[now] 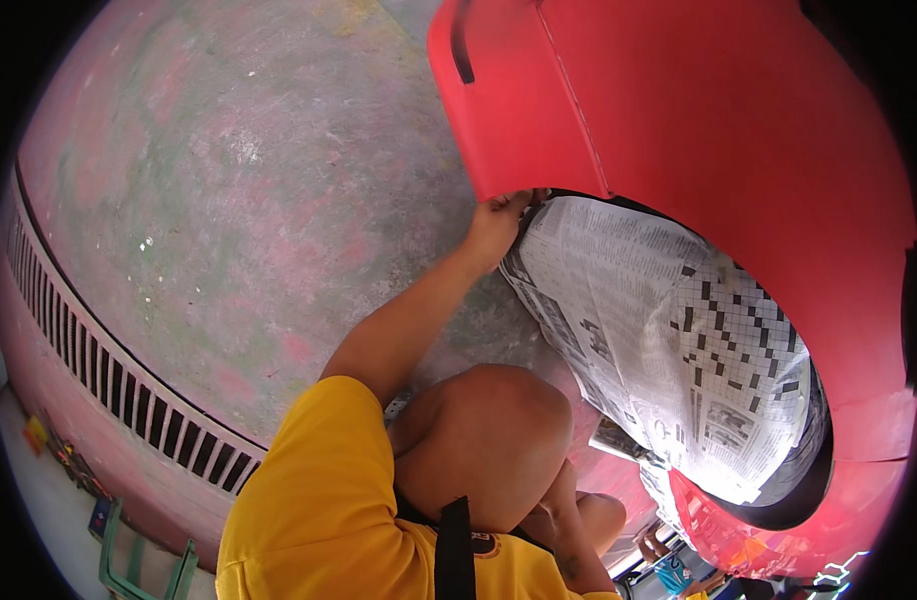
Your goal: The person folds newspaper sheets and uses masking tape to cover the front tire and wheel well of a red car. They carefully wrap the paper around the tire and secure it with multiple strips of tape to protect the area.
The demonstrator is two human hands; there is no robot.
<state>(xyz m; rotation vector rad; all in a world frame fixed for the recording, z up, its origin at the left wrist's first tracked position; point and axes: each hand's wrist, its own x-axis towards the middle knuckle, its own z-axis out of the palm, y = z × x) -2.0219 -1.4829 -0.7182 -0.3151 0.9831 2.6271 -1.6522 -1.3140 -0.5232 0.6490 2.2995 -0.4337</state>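
At the lower corner of a red car panel (519, 130), my left hand (499, 225) reaches up to the edge of the wheel arch. Its fingers are curled closed against that edge; anything pinched between them is too small to make out. Beside it, printed newspaper sheets (669, 330) cover the wheel inside the arch. Part of the dark tyre (804, 455) shows past the paper. My right forearm (579, 550) is low in the view next to my bent knee. The right hand (559, 492) is mostly hidden behind the leg, with its fingers out of sight.
Stained concrete floor (239, 200) lies to the left, with a slotted drain grate (129, 385) along it. A green metal frame (144, 565) stands at the lower left. Another person (674, 570) is at the lower right. Glossy red bodywork (719, 90) curves over the wheel.
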